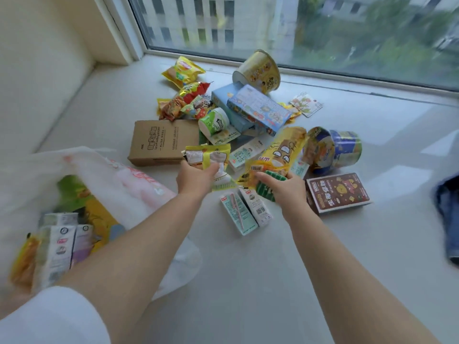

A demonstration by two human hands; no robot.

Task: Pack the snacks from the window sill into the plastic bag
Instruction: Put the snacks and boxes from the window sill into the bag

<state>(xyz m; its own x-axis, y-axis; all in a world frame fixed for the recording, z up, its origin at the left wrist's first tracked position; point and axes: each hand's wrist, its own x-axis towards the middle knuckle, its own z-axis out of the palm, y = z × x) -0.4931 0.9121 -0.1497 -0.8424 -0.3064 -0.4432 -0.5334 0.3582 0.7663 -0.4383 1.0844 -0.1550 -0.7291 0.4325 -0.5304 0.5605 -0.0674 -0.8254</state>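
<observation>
On the pale window sill (273, 256), well short of the glass, our two hands are out over the scattered snacks. Our left hand (196, 178) has its grip closed on a yellow-and-white foil pouch (211, 157), thumb on top and fingers beneath its lower edge. Our right hand (285, 188) has its grip closed round a green striped packet (269, 183) together with the end of a long yellow crisp bag with cartoon eyes (283, 150).

To our left the thin white plastic bag (119, 180) lies slumped on its side, mouth towards us, with a few cartons and a yellow pack already inside. Most of the pile is not yet packed: a brown cardboard box (159, 142), a blue printed box (258, 108), two round noodle tubs, a dark brown box (340, 192) and two small pale drink cartons (246, 212) just below our hands.

We judge the pouches light, crinkly and slippery, with crushable contents, so a pinch at the sealed edge suits them better than a squeeze at the middle. The boxes look stiff and should take a grip across their narrow sides. The bag is limp, so its mouth will likely need holding open
</observation>
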